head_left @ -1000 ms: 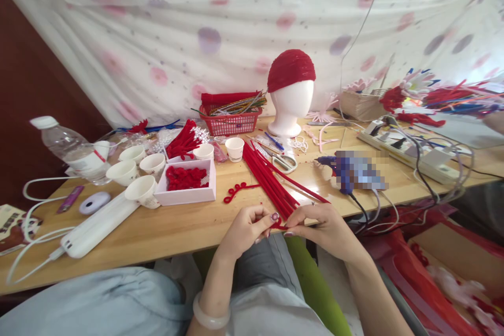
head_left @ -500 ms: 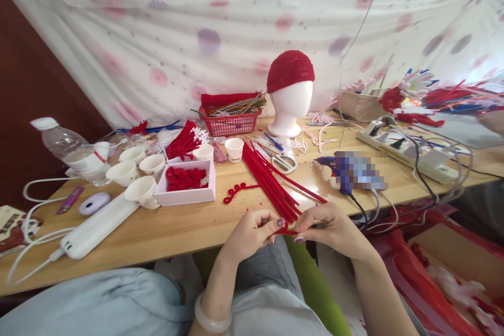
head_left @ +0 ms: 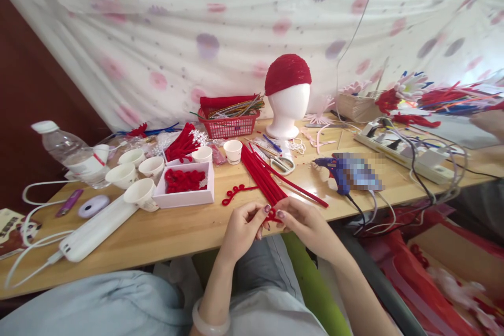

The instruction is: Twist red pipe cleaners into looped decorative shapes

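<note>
Between my fingertips is a red pipe cleaner point(head_left: 272, 214), bent into a small curl. My left hand point(head_left: 244, 228) pinches it from the left, thumb on top. From the right, my right hand point(head_left: 305, 223) pinches it too, the two thumbs close together. Just beyond my hands lies a bundle of straight red pipe cleaners point(head_left: 262, 176) on the table. To its left rests a curled red pipe cleaner point(head_left: 236, 192) with several small loops. Part of the held piece is hidden by my fingers.
A white box point(head_left: 185, 197) of red pieces and several paper cups point(head_left: 140, 192) stand at left. Scissors point(head_left: 282, 165) lie behind the bundle. At right are a blue glue gun point(head_left: 336, 174) and a power strip point(head_left: 405, 155). A red-capped foam head point(head_left: 288, 107) stands at the back.
My right hand has moved left, closer to my left hand. The red pipe cleaner, stretched between the hands before, is now bunched into a curl at my fingertips.
</note>
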Demonstrator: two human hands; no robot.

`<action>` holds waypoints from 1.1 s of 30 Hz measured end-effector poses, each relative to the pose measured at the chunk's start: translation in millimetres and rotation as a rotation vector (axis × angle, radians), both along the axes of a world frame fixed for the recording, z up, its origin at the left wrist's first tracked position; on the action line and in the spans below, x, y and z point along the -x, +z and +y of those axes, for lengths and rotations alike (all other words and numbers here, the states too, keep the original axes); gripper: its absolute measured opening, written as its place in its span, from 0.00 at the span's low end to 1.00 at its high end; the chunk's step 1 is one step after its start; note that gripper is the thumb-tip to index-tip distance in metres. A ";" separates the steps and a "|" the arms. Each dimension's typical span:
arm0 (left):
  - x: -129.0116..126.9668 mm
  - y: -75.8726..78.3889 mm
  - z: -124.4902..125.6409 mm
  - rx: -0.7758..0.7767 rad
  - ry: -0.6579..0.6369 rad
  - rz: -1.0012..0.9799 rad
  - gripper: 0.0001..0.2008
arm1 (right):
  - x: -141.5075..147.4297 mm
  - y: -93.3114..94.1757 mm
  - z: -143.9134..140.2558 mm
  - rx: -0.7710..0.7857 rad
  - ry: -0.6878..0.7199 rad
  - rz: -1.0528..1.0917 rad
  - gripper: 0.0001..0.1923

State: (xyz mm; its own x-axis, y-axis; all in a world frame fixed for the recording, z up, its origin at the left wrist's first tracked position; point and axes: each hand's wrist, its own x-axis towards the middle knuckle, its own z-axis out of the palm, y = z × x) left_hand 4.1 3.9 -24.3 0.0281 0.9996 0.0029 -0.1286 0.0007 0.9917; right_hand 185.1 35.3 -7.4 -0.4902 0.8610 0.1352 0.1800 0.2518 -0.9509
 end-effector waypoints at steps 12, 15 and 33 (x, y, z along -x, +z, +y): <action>14.4 -4.7 0.3 0.064 0.012 -0.138 0.30 | 11.3 -6.1 0.6 0.152 -0.009 0.067 0.27; 14.1 -0.5 0.6 0.059 0.022 -0.120 0.26 | 16.2 -6.2 -2.0 0.111 0.031 0.066 0.26; 20.4 2.7 -4.6 0.105 -0.109 0.066 0.19 | 11.0 -6.2 -2.4 0.016 0.023 -0.037 0.25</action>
